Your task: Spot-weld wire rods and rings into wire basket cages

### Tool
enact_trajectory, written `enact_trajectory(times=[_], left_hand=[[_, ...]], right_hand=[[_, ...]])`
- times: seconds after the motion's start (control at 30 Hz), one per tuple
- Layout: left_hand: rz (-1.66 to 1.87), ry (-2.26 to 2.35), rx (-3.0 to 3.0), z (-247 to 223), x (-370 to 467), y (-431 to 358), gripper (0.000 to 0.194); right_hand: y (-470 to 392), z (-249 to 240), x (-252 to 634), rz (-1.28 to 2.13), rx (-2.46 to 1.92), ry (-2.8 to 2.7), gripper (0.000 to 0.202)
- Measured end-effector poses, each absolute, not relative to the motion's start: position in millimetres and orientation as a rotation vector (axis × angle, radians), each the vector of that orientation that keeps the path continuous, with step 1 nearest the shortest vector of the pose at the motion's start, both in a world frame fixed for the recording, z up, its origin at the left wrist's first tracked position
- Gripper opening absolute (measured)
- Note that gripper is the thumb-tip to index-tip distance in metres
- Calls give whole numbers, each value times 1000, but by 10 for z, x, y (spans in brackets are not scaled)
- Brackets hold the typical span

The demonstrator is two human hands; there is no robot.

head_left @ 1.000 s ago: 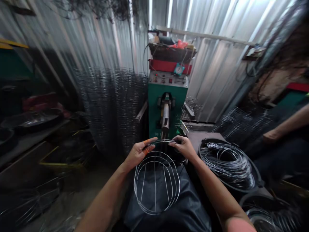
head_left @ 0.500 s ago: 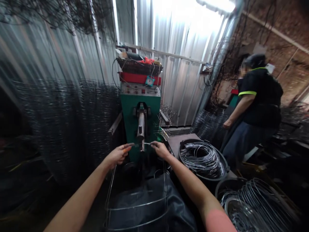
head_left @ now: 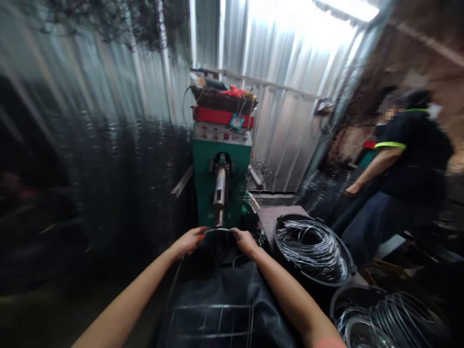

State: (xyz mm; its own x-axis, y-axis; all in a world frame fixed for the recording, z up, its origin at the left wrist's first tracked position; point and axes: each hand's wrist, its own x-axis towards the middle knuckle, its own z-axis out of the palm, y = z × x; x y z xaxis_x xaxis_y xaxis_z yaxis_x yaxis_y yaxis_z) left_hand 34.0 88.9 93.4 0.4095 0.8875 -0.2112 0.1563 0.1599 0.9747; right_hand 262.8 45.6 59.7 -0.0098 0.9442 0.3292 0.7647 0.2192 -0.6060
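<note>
My left hand (head_left: 190, 240) and my right hand (head_left: 246, 241) are both closed, pinching the ends of a short curved stretch of a metal wire frame (head_left: 219, 229). Something orange shows at my left fingertips, too blurred to name. The rest of the frame hangs down from my hands, its thin bars crossing in front of a dark covering (head_left: 232, 285) over my lap. Just beyond the wire stands a green machine (head_left: 203, 174), which looks like a spot welder. Its metal electrode arm (head_left: 220, 186) points down towards the wire; whether they touch I cannot tell.
Coiled wire fills a black tub (head_left: 353, 263) on my right, with a second tub (head_left: 335, 302) nearer me. A person (head_left: 413, 140) in dark clothes stands beyond. Stacked wire pieces (head_left: 134, 183) rise on the left against a metal wall (head_left: 282, 135).
My hands have come slightly lower and nearer me, with the wire between them, away from the electrode tip. My view has turned left, so the machine sits further right.
</note>
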Motion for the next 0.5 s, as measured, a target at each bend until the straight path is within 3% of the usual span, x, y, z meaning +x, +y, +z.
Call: enact_trajectory(times=[0.17,0.5], left_hand=[[816,1036,1842,875,333,1032,22],[691,1067,2123,769,280,1117,34]], right_hand=[[578,501,2628,413,-1671,-1919,32],[627,628,2474,-93,-2049,-2374,44]])
